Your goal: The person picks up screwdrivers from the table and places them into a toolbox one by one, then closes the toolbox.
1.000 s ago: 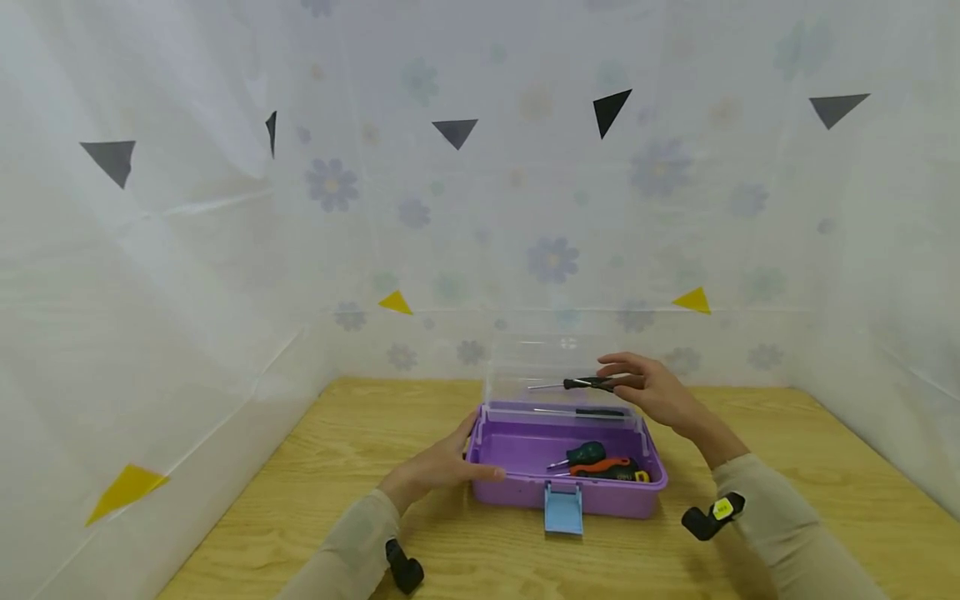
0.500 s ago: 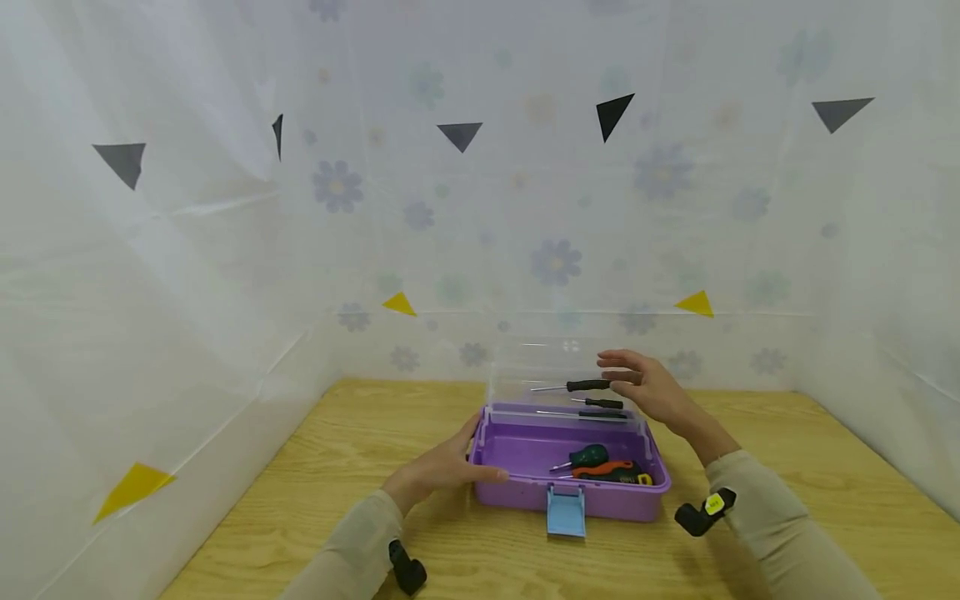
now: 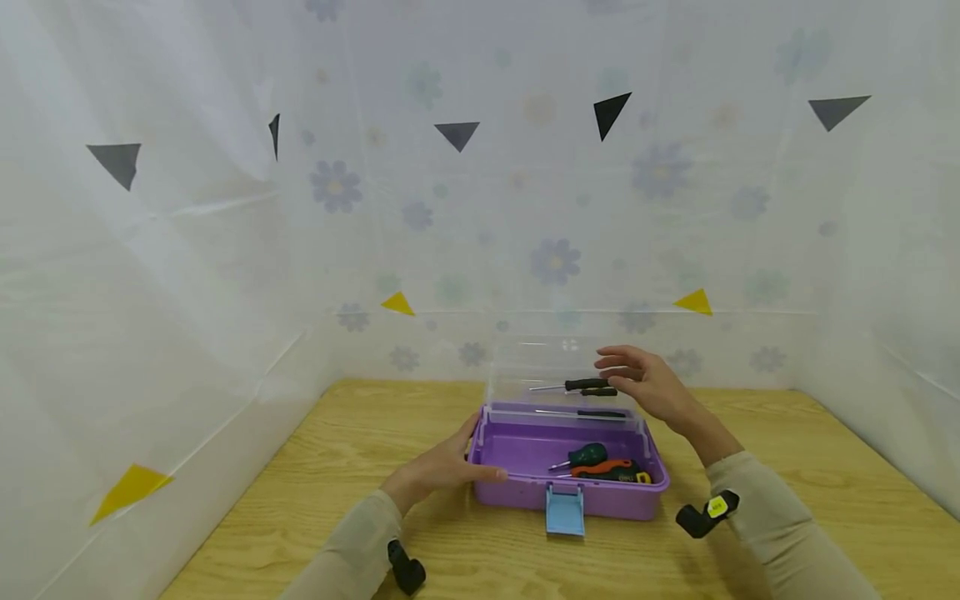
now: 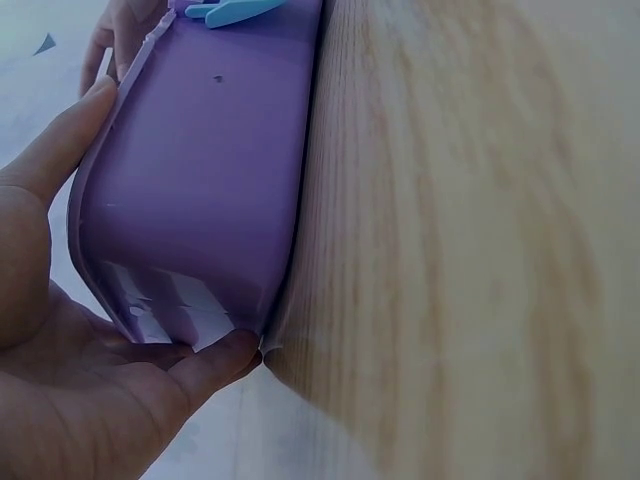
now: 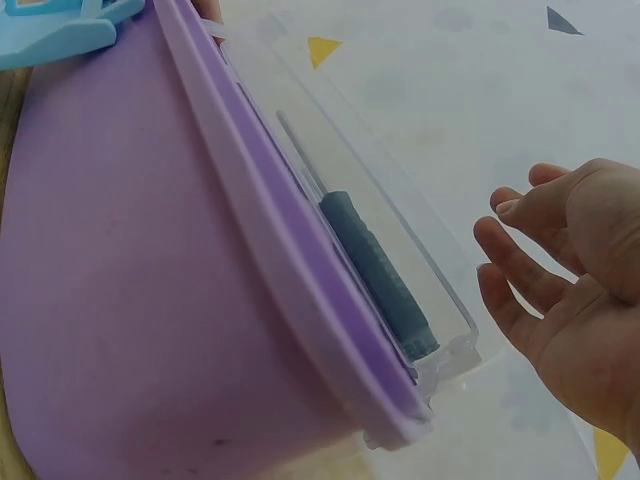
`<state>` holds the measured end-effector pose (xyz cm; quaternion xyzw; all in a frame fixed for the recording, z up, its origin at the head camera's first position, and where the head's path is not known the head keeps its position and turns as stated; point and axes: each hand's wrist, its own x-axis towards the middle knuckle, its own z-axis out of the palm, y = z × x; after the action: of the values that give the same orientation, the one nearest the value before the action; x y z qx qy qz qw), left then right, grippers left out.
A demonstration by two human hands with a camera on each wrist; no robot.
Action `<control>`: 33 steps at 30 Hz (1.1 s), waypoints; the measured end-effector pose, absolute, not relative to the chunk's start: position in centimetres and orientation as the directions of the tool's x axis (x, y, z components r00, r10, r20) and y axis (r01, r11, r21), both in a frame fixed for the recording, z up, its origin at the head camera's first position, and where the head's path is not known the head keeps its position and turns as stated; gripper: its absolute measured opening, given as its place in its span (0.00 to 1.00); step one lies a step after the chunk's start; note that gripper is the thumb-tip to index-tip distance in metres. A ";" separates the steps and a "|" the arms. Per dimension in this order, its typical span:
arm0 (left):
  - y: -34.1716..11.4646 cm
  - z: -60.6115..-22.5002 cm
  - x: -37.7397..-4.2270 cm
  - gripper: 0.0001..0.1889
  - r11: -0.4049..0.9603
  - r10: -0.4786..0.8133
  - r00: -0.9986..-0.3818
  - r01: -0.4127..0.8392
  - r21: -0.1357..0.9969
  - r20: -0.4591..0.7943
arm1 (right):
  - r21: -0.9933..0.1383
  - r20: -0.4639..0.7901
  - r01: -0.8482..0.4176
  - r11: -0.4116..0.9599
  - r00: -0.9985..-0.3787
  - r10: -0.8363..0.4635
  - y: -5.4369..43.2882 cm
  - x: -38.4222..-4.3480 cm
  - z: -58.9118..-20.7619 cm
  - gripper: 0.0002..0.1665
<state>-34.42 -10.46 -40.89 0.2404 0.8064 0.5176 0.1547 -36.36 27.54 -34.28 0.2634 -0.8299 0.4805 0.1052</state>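
Observation:
A purple toolbox (image 3: 517, 494) stands on the table, its clear lid (image 3: 517, 362) tipped back. My left hand (image 3: 438, 468) grips its left end, thumb along the front rim and fingers against the end wall. Over the lid's right side is my right hand (image 3: 656, 392), fingers spread and loosely bent, holding nothing. A dark-handled screwdriver (image 3: 581, 384) lies across the lid, its handle end overlapped by the right thumb. Just below are a smaller screwdriver (image 3: 600, 392) and a third one (image 3: 600, 414). Inside the box lie a green stubby screwdriver (image 3: 588, 454) and an orange-and-black-handled tool (image 3: 606, 467).
A light blue latch (image 3: 564, 511) hangs down at the toolbox front. The wooden table (image 3: 360, 417) is enclosed by white flowered sheeting (image 3: 510, 208) with black and yellow triangles stuck on it. Black wrist devices (image 3: 405, 569) sit on both sleeves.
The smaller screwdriver has come away from my right fingers, dropped lower on the lid, then shifted slightly back up. My right hand has opened a little; my left hand keeps its hold.

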 end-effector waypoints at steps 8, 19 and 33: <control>-10.5 -40.7 -34.4 0.62 0.362 0.536 -0.844 0.205 0.909 -0.023 | -0.734 0.448 -0.557 0.389 -0.827 -0.339 27.5 -36.0 -34.2 0.25; -12.1 -39.7 -34.8 0.56 0.321 0.458 -0.889 0.166 0.932 0.001 | -0.836 0.441 -0.494 0.240 -0.864 -0.245 28.8 -35.7 -34.7 0.25; -10.0 -38.6 -41.0 0.53 0.075 0.226 -0.970 0.112 0.991 0.093 | -0.959 0.210 -0.213 0.189 -0.977 -0.033 31.4 -38.1 -36.2 0.42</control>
<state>-40.98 -9.99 -38.56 0.1153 0.7321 0.6701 0.0423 -38.14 31.41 -36.17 0.0801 -0.7678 0.6316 0.0710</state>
